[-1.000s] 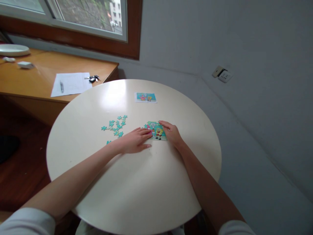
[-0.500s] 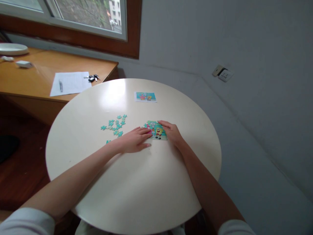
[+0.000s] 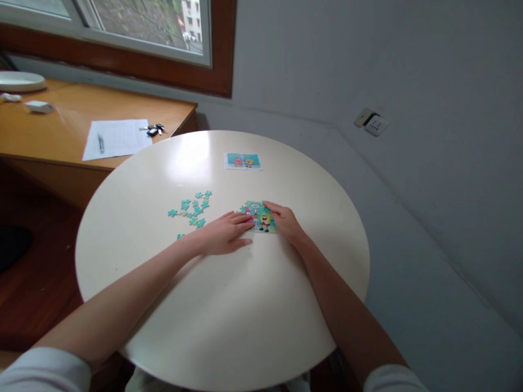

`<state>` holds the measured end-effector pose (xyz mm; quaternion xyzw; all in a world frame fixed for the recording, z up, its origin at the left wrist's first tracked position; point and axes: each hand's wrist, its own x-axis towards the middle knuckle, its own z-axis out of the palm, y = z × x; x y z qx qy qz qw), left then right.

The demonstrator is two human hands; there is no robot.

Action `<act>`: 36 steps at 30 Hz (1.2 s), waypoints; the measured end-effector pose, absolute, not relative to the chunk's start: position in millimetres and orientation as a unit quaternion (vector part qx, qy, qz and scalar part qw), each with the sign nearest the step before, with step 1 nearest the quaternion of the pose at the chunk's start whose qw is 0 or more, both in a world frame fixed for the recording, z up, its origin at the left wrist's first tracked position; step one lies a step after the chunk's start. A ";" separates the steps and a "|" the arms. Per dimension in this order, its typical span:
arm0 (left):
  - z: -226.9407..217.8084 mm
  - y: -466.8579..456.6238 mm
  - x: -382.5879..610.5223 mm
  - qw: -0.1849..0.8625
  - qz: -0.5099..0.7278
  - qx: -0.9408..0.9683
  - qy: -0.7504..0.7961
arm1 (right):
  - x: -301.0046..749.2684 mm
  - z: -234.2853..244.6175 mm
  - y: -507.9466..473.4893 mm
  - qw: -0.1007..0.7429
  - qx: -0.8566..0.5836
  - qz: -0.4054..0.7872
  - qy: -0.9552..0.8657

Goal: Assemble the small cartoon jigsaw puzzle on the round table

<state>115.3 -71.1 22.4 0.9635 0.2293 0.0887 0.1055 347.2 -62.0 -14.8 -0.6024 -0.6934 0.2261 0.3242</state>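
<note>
Cream-coloured and glossy, the round table top carries both forearms, which reach in from the near edge and converge toward its middle. The left hand lies palm down, fingers straight and close together, gripping nothing, its fingertips touching the left edge of the small, partly assembled cartoon jigsaw puzzle with a teal background. The right hand rests on the puzzle's right edge, wrist bent inward and fingers stretched flat along its far side, likewise closed on nothing. So the puzzle sits directly between the two hands, pressed at both sides. Just beyond and to the left of the left hand's knuckles lies a scatter of loose teal puzzle pieces. Well beyond both hands, toward the far rim, lies a small rectangular printed picture card. Far off to the left hand's side stands an orange-brown wooden desk with a white paper sheet and dark keys.
</note>
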 end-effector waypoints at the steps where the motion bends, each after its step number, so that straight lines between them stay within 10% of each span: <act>1: 22.3 -71.1 115.2 0.104 0.088 0.964 0.229 | 346.6 -13.9 -62.3 0.317 -0.604 0.220 -0.698; 22: 19.3 -69.4 114.6 0.105 0.093 0.964 0.224 | 335.8 -1.9 -70.2 0.159 -0.654 0.182 -0.717; 36: 19.6 -69.4 114.3 0.124 0.101 0.961 0.225 | 337.7 -5.0 -72.0 0.201 -0.643 0.160 -0.722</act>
